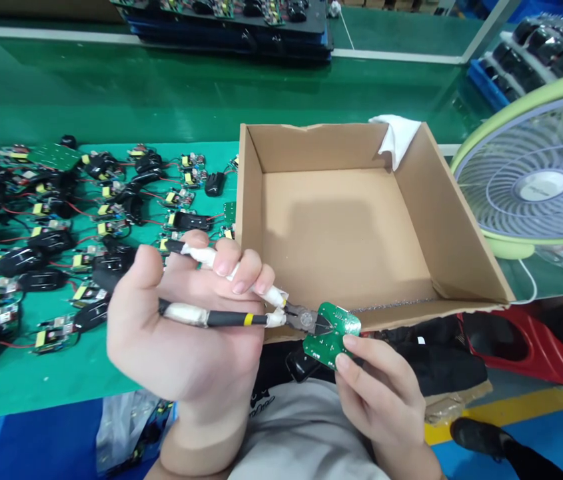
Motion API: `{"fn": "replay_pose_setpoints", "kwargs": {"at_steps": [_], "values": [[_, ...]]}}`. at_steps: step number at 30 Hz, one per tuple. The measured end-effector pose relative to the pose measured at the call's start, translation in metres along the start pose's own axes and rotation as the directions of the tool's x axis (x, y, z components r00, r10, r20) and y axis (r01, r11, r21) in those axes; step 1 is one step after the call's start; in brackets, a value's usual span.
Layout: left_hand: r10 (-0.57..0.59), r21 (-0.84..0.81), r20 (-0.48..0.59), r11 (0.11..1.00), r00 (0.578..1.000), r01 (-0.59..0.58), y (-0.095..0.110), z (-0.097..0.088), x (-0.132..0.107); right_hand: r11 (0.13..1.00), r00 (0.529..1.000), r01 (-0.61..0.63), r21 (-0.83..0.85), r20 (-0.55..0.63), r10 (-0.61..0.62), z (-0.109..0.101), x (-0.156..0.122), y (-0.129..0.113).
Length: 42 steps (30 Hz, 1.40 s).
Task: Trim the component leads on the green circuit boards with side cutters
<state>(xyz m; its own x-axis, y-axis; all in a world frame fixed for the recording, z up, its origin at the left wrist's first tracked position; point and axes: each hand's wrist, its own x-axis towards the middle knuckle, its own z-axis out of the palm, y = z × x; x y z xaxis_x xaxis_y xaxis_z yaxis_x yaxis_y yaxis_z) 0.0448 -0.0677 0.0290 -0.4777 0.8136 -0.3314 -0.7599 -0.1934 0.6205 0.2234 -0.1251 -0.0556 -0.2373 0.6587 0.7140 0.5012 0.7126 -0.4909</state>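
Note:
My left hand (196, 320), palm up, is closed on a pair of cutting pliers (302, 318) whose dark handles are wrapped with white tape. Several fingers curl over the upper handle while the lower one lies across the palm. The jaws point right and meet the face of a green circuit board (334, 333). Between thumb and fingers, my right hand (381, 387) pinches this board by its right edge. Just below the board shows a black plastic part (302, 363); whether it is joined to the board I cannot tell.
Beyond my hands stands an open cardboard box (346, 247) with white cloth (398, 137) over its far corner. Many wired boards with black housings (51, 243) cover the green mat on the left. A fan (541, 180) stands right of the box. A blue bin (46, 443) sits below left.

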Motion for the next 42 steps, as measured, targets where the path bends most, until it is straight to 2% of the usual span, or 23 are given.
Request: {"fn": "replay_pose_setpoints", "kwargs": {"at_steps": [13, 21, 29, 34, 42], "values": [[0.064, 0.039, -0.072, 0.997, 0.995, -0.061, -0.001, 0.007, 0.002, 1.000, 1.000, 0.013, 0.016, -0.001, -0.013, 0.002, 0.003, -0.001], [0.103, 0.040, 0.010, 0.994, 0.995, -0.103, -0.001, 0.000, 0.002, 1.000, 1.000, 0.015, 0.003, -0.007, -0.015, 0.003, -0.002, -0.002], [0.081, 0.027, 0.031, 0.996, 0.996, -0.082, 0.001, -0.001, -0.002, 1.000, 0.999, 0.018, 0.019, -0.047, -0.017, 0.003, 0.001, 0.001], [0.043, 0.095, 0.061, 0.994, 0.997, -0.048, 0.002, -0.002, -0.004, 0.998, 0.997, 0.015, 0.055, -0.082, -0.011, 0.006, 0.000, 0.003], [0.038, 0.094, 0.068, 0.995, 0.997, -0.044, 0.004, -0.005, -0.005, 0.998, 0.996, 0.009, 0.058, -0.086, -0.004, 0.005, 0.001, 0.004]]}}
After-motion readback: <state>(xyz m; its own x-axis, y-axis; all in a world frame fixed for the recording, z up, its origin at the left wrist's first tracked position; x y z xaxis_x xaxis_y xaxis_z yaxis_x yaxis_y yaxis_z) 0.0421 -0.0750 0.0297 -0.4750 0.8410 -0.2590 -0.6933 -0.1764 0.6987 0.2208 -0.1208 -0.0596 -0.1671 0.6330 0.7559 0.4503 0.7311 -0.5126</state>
